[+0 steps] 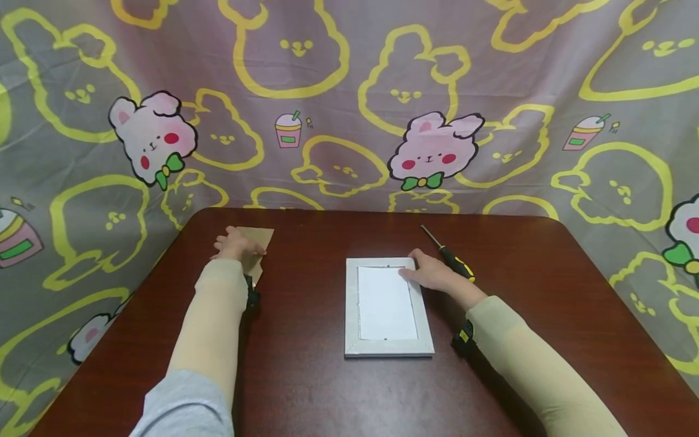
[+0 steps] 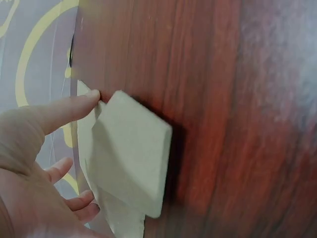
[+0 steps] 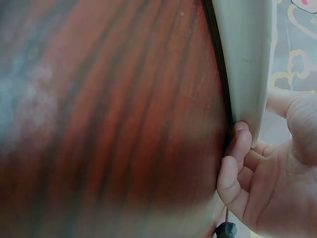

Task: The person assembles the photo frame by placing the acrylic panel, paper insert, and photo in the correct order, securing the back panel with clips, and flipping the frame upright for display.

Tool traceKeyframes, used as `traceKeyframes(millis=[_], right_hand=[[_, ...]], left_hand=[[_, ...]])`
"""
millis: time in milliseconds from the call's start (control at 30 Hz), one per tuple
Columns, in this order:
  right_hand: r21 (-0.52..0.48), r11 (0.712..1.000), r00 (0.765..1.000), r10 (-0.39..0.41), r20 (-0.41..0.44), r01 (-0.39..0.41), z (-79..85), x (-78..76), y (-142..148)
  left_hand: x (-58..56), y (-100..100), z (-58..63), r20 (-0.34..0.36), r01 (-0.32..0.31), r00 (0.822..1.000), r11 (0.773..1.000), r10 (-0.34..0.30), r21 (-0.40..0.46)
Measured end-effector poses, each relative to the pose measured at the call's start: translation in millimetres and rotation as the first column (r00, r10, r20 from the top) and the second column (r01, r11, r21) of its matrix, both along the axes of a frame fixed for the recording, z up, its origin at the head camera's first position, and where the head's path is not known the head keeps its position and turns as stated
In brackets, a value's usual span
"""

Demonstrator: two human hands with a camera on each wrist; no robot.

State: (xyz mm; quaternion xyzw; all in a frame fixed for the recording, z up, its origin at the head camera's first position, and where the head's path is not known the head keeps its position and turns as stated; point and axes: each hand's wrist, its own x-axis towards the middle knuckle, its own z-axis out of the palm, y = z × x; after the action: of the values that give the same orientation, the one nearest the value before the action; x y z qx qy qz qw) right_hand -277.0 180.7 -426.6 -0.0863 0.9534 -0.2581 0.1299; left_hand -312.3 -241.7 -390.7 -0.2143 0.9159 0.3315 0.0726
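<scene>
A white picture frame [image 1: 389, 347] lies on the table with a white sheet [image 1: 386, 306] inside its opening. My right hand [image 1: 434, 273] grips the frame near its far right corner, thumb over the top and fingers curled against the side edge. To the left is a brown cardboard piece [image 1: 256, 240], partly hidden by my left hand [image 1: 233, 244]. The left wrist view shows a flap [image 2: 131, 148] raised over this cardboard. There the left thumb touches the cardboard's edge, while the other fingers are spread loosely beside it.
A screwdriver [image 1: 457, 262] with a black and yellow handle lies right of the frame, just beyond the right hand. The brown wooden table [image 1: 306, 388] ends at a patterned cloth [image 1: 338, 121] hanging behind and on both sides.
</scene>
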Motion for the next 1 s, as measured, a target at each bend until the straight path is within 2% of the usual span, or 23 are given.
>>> traceKeyframes(millis=[200, 333, 433, 533, 633, 800, 900, 1000], right_hand=[[0.003, 1.0, 1.0, 0.003, -0.006, -0.003, 0.1, -0.5, -1], [0.004, 1.0, 1.0, -0.001, -0.005, 0.001, 0.4, -0.4, -2], [0.006, 1.0, 1.0, -0.004, 0.002, 0.004, -0.2, 0.0, -2], [0.011, 1.0, 1.0, 0.001, 0.004, -0.001, -0.1, -0.2, -2], [0.015, 1.0, 1.0, -0.001, 0.002, 0.001, 1.0, -0.5, -1], [0.015, 1.0, 1.0, -0.006, 0.003, 0.006, 2.2, -0.8, 0], [0.014, 1.0, 1.0, -0.002, 0.003, 0.002, 1.2, -1.1, -1], [0.012, 1.0, 1.0, -0.005, 0.0, 0.005, -0.1, -0.9, 0]], left_hand=[[-0.1, -3, 3.5, 0.003, -0.001, 1.0, 1.0, 0.001, -0.014], [-0.7, -6, 6.1, 0.003, 0.039, 0.999, 0.998, -0.039, -0.042], [0.3, -9, 7.1, 0.051, 0.087, 0.995, 0.994, -0.084, -0.064], [2.0, -11, 7.0, 0.109, 0.111, 0.989, 0.991, -0.102, -0.079], [3.5, -8, 9.3, 0.154, 0.145, 0.98, 0.978, -0.122, -0.147], [5.9, 3, 19.0, 0.187, 0.208, 0.969, 0.941, -0.161, -0.269], [8.1, 5, 23.1, 0.187, 0.18, 0.973, 0.951, -0.134, -0.251], [5.3, 0, 20.3, 0.18, 0.133, 0.979, 0.972, -0.097, -0.196]])
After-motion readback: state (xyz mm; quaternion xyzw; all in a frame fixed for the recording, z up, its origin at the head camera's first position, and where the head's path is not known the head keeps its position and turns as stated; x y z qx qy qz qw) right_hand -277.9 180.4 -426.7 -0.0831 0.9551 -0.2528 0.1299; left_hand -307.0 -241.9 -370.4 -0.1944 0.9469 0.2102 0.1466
